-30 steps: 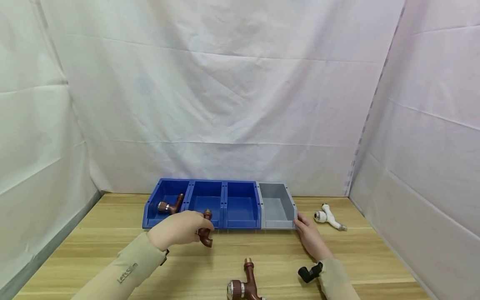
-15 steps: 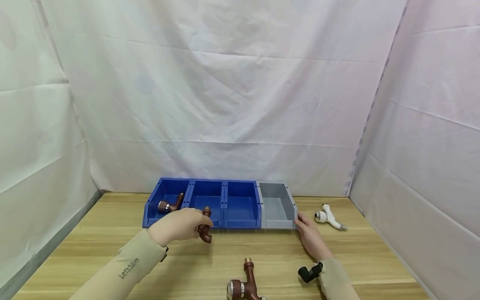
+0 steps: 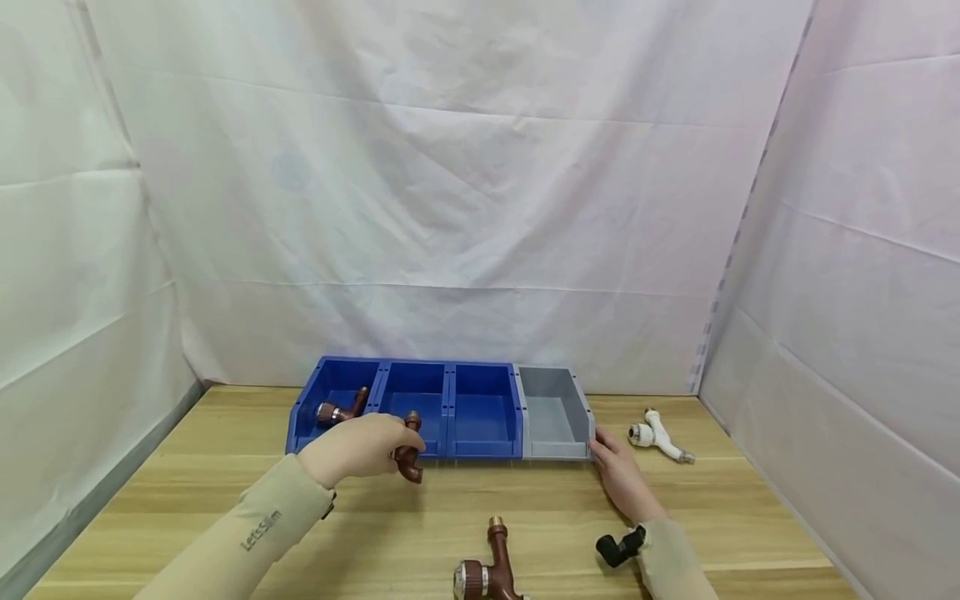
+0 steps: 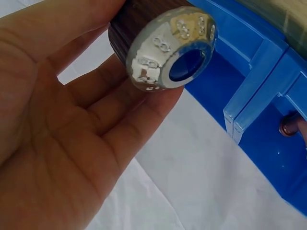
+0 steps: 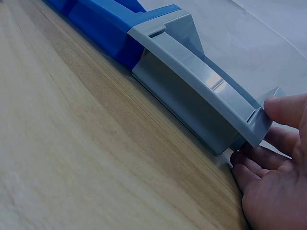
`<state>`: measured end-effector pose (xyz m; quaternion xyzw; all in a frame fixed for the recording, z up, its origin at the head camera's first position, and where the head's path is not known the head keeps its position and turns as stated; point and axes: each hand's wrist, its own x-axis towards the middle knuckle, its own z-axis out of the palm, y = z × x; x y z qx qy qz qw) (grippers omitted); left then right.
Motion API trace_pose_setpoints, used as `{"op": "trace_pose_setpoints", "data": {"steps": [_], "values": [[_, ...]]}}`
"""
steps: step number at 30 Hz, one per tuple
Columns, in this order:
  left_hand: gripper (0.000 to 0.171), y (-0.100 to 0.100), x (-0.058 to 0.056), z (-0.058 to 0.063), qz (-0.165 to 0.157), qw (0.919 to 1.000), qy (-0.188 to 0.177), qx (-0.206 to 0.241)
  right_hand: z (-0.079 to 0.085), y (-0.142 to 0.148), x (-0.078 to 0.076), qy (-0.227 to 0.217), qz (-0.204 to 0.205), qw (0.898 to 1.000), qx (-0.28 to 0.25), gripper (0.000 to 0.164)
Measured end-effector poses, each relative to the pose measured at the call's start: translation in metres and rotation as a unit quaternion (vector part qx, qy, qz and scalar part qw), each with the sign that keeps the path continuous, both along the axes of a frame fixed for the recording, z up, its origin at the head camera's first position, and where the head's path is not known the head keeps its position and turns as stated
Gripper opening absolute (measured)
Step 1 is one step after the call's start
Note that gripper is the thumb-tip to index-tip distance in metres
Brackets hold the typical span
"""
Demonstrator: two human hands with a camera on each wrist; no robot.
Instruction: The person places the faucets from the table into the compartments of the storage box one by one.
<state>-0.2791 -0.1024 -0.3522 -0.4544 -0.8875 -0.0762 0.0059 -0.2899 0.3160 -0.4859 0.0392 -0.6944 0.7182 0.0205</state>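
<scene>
My left hand (image 3: 363, 446) grips a brown tap (image 3: 409, 467) in front of the second blue bin (image 3: 390, 388), its threaded end overlapping that bin in the head view. Seen from the left wrist, thumb and fingers hold the tap's ribbed brown knob (image 4: 144, 28), whose silver cap has a blue centre. At the right end of the row, my right hand (image 3: 621, 479) pinches the front corner of the grey bin (image 5: 182, 96), thumb on its edge and fingers beneath the lip. Another brown tap (image 3: 345, 414) lies in the leftmost blue bin (image 3: 300, 417).
A third blue bin (image 3: 483, 450) stands beside the grey one. On the wooden table (image 3: 450, 508), a brown tap (image 3: 498, 567) lies at the front and a white tap (image 3: 660, 435) at the right. White sheets (image 3: 480, 208) hang behind and on both sides.
My left hand and the brown tap have shifted slightly away from me, toward the second blue bin. The right hand stays at the grey bin's corner.
</scene>
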Motion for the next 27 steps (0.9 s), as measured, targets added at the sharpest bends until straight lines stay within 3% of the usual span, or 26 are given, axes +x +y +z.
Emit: {"op": "trace_pose_setpoints", "data": {"steps": [8, 27], "values": [[0.025, 0.0007, -0.0047, -0.0007, -0.007, 0.9999, 0.011, -0.003, 0.0003, 0.0003, 0.0000, 0.006, 0.004, 1.000, 0.000, 0.057], [0.037, -0.0005, -0.0068, 0.0017, 0.026, 0.9996, -0.010, -0.005, -0.0011, 0.0000, -0.0018, -0.010, 0.006, 1.000, -0.009, 0.053]]}}
